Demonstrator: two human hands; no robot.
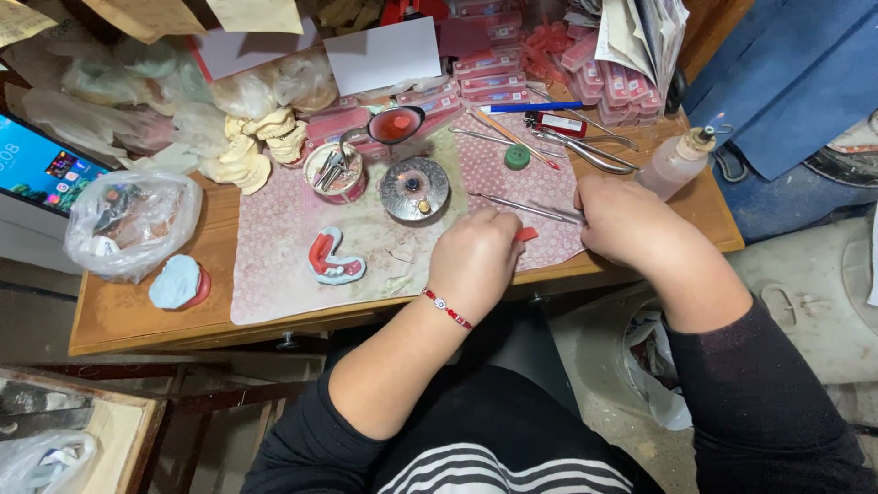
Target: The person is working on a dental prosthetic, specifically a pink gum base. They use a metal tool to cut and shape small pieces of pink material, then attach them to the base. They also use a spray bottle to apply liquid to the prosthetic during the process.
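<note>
My left hand (pixel 476 261) is closed around a small red wax piece (pixel 526 234) that peeks out by the thumb, over the pink patterned mat (pixel 274 247). My right hand (pixel 622 220) grips a thin metal hand tool (pixel 521 207) whose shaft points left across the mat, its tip near the round metal burner (pixel 414 188). A dental cast with a red wax rim (pixel 334 259) lies on the mat to the left of my left hand. A red bead bracelet circles my left wrist.
On the wooden desk (pixel 137 311) are a tin of tools (pixel 334 171), a ladle of red wax (pixel 395 124), pliers (pixel 585 146), a squeeze bottle (pixel 677 163), stacked pink boxes (pixel 489 69), plaster casts (pixel 256 142), plastic bags (pixel 128 220), a blue-red cast (pixel 178 282) and a screen (pixel 41 165).
</note>
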